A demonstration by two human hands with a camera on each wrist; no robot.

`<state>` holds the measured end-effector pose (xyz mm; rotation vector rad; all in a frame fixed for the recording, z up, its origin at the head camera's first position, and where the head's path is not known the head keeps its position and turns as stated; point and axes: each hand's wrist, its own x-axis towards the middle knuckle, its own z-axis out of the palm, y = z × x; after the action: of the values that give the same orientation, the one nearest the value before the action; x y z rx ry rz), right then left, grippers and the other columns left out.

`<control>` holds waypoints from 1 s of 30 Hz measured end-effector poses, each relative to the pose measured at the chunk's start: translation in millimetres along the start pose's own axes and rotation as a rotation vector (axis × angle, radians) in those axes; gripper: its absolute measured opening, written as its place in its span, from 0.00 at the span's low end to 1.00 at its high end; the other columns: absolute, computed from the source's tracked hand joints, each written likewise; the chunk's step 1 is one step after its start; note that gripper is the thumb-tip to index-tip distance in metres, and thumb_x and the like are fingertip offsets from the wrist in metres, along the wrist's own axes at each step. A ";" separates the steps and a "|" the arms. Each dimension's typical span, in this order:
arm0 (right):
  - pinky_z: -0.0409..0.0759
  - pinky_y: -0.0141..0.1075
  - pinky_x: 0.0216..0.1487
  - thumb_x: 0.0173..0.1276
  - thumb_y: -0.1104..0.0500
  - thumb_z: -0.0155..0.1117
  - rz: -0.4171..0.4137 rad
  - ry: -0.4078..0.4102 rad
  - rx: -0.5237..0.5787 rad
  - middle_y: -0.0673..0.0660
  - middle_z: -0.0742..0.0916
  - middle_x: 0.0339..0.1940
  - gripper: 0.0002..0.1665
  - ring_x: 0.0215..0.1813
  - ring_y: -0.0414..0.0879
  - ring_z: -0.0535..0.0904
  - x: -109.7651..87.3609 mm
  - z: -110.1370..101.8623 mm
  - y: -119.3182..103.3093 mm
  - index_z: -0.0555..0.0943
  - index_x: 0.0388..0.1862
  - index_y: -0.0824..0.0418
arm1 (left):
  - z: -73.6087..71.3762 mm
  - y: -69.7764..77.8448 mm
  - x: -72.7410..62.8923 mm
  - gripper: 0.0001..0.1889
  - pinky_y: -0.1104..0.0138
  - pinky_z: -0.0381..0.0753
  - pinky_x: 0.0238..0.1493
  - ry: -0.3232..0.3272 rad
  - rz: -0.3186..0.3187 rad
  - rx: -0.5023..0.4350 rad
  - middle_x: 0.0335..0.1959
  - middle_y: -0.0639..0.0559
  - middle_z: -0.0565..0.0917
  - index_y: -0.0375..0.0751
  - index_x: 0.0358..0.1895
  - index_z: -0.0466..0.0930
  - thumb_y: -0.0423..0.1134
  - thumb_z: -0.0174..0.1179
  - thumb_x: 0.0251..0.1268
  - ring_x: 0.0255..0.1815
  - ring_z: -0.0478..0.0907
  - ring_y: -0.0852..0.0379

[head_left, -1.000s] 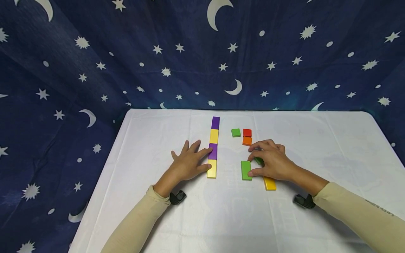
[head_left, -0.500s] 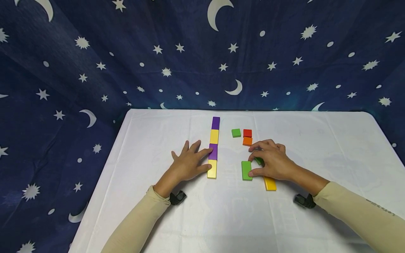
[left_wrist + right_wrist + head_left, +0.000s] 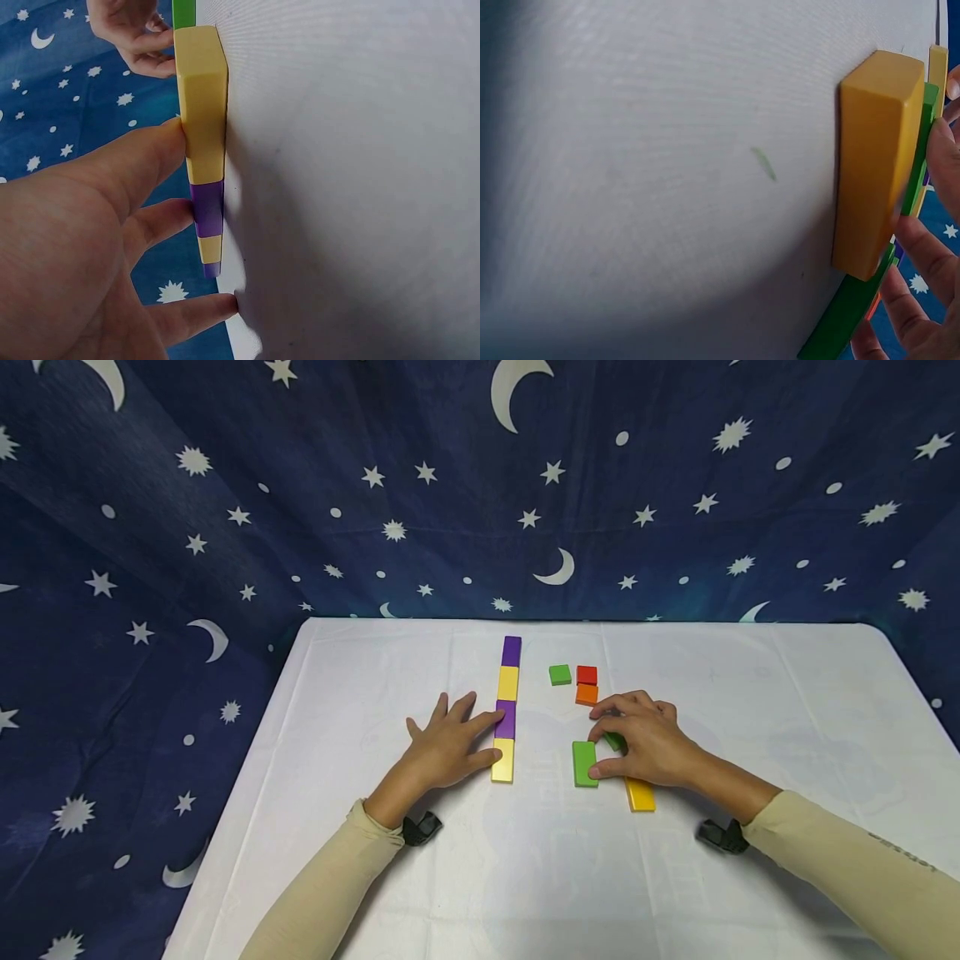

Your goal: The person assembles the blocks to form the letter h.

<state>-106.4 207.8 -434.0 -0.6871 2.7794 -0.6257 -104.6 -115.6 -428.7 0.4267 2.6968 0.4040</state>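
Note:
In the head view, a straight row of blocks runs away from the person: yellow block (image 3: 503, 770), purple block (image 3: 506, 727), then another yellow and another purple one. My left hand (image 3: 444, 753) lies beside the row with fingers spread; thumb touches the near yellow block, index finger the purple one. To the right, a flat green block (image 3: 583, 760) lies on the table, and my right hand (image 3: 651, 745) holds it between thumb and index finger. Beneath that hand are a second, darker green block (image 3: 614, 742), partly hidden, and an orange-yellow block (image 3: 640, 795).
Beyond the right hand lie a small green block (image 3: 559, 675), a red block (image 3: 587, 675) and an orange block (image 3: 587, 694). A white cloth covers the table (image 3: 450, 893). A dark blue curtain (image 3: 450, 443) with moons and stars hangs behind it.

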 end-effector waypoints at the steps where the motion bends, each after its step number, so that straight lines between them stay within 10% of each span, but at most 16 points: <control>1: 0.56 0.64 0.60 0.48 0.37 0.83 0.003 0.001 0.002 0.52 0.82 0.61 0.22 0.67 0.57 0.67 0.0 -0.5 0.4 0.88 0.40 0.41 | -0.1 0.0 0.0 0.33 0.17 0.45 0.64 0.000 -0.001 0.000 0.84 0.48 0.53 0.73 0.77 0.63 0.64 0.59 0.69 0.84 0.42 0.30; 16: 0.80 0.48 0.55 0.60 0.50 0.80 -0.020 0.079 0.039 0.52 0.85 0.51 0.20 0.49 0.49 0.80 -2.7 -25.8 24.9 0.88 0.50 0.54 | 0.4 -1.4 1.1 0.33 0.17 0.46 0.63 0.009 0.006 0.005 0.84 0.48 0.54 0.72 0.77 0.64 0.64 0.59 0.69 0.84 0.42 0.29; 30: 0.79 0.47 0.54 0.56 0.50 0.82 -0.061 0.041 0.042 0.44 0.88 0.43 0.18 0.47 0.42 0.82 -4.1 -25.7 46.7 0.90 0.46 0.49 | 0.4 0.7 0.6 0.34 0.17 0.45 0.64 -0.002 -0.001 0.009 0.84 0.47 0.54 0.72 0.77 0.63 0.64 0.59 0.69 0.84 0.42 0.29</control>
<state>-128.9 256.2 -431.7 -0.7610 2.7836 -0.7162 -104.8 -114.7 -428.9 0.4287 2.6977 0.3906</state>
